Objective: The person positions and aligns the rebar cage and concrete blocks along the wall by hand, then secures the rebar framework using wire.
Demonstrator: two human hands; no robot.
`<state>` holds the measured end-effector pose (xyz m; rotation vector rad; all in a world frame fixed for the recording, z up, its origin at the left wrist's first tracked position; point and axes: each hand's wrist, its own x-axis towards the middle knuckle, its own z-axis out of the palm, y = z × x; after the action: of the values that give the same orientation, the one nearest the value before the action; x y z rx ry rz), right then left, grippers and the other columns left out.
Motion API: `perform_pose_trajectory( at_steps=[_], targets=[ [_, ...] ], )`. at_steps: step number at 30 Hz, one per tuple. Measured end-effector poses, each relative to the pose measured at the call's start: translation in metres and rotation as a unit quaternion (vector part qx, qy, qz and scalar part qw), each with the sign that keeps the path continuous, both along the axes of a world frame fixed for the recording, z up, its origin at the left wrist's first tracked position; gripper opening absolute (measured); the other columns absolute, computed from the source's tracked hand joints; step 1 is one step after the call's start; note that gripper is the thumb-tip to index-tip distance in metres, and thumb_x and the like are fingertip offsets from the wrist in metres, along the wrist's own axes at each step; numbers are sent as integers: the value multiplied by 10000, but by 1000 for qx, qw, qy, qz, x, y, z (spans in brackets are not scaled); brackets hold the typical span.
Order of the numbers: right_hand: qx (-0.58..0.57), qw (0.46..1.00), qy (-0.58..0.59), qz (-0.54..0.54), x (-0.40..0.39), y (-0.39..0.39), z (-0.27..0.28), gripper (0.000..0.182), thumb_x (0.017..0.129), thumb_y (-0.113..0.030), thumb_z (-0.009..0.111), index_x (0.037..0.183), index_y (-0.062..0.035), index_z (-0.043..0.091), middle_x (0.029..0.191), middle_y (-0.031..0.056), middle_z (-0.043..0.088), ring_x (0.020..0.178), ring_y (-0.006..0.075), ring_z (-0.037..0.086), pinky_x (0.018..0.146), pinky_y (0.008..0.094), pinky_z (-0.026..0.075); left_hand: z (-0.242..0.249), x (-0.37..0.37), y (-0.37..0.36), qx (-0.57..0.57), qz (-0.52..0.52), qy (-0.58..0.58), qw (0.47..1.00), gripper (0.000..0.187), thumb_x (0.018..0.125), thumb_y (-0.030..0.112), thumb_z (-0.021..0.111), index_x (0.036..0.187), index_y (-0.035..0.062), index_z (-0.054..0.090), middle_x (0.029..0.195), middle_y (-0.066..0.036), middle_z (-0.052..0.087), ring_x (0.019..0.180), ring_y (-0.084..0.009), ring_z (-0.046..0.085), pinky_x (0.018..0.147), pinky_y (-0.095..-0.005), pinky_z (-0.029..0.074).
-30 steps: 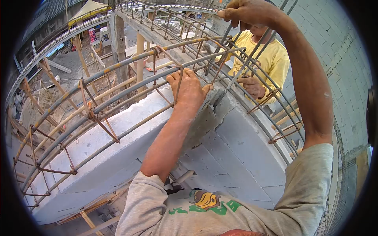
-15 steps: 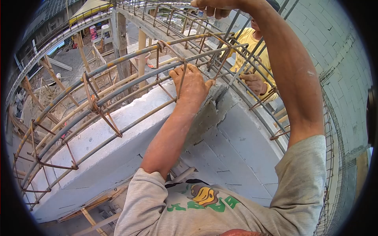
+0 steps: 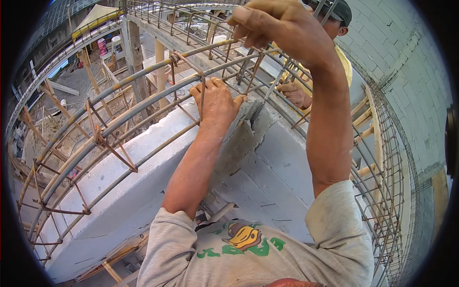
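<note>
the left arm is bare and reaches out in front, with the elbow bent a bit. the left hand is low, with its back up. its fingers curl over at the tips, and the thumb sticks out to the right. the right arm is bare too and goes up high. the right hand is higher than the left one. it bends over to the left at the wrist, and its fingers are curled. the two hands are apart.
</note>
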<state>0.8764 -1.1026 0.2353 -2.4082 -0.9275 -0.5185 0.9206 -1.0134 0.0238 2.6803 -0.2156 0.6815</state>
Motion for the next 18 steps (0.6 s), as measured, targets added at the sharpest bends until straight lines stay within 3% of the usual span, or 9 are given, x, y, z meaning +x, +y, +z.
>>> perform_pose_trajectory(
  at_steps=[2,4,6,9,13,16,18],
  targets=[
    [53,997,55,2,-20,-23,-29,385,1008,-343,551,1008,6,713,834,77,706,689,120,663,622,259,536,1,-2,1,-6,-4,0,1000,900,771,635,704,1271,-99,555,1134,-206,633,1158,-368,539,1031,-528,313],
    [148,981,112,-56,-34,-38,-73,338,939,-323,634,879,-3,728,688,81,676,624,138,638,593,296,504,4,-4,2,-6,-10,10,1000,904,771,636,703,1281,-94,551,1137,-205,631,1158,-366,538,1033,-533,314],
    [75,980,101,-157,-41,-54,-111,298,930,-279,633,937,6,718,719,129,688,678,175,671,641,320,514,1,-2,0,3,-2,5,1000,902,774,636,700,1289,-89,548,1148,-206,626,1160,-364,537,1038,-531,311],
    [112,956,122,-241,-42,-59,-140,301,920,-254,617,1026,16,697,786,201,697,773,290,704,720,379,524,2,-2,0,10,0,12,1000,903,777,637,696,1299,-84,543,1163,-205,620,1162,-362,535,1045,-529,308],
    [36,950,63,-304,-16,-73,-159,358,908,-247,593,1116,36,662,872,253,701,894,427,673,815,464,506,0,-1,0,18,1,4,1000,910,775,637,698,1302,-88,539,1170,-205,620,1160,-361,535,1046,-526,306],
    [-3,943,113,-314,-18,-74,-163,371,904,-261,604,1099,47,669,851,245,703,881,380,692,803,429,520,-1,-1,1,25,3,-9,1000,911,771,638,700,1300,-87,542,1169,-202,625,1154,-361,537,1036,-525,312],
    [40,940,153,-301,-26,-70,-153,360,911,-266,612,1075,47,680,824,224,705,828,334,703,770,399,529,0,-1,2,24,6,-15,1000,915,768,637,703,1292,-96,544,1162,-203,630,1155,-355,538,1027,-522,317]
  ],
)
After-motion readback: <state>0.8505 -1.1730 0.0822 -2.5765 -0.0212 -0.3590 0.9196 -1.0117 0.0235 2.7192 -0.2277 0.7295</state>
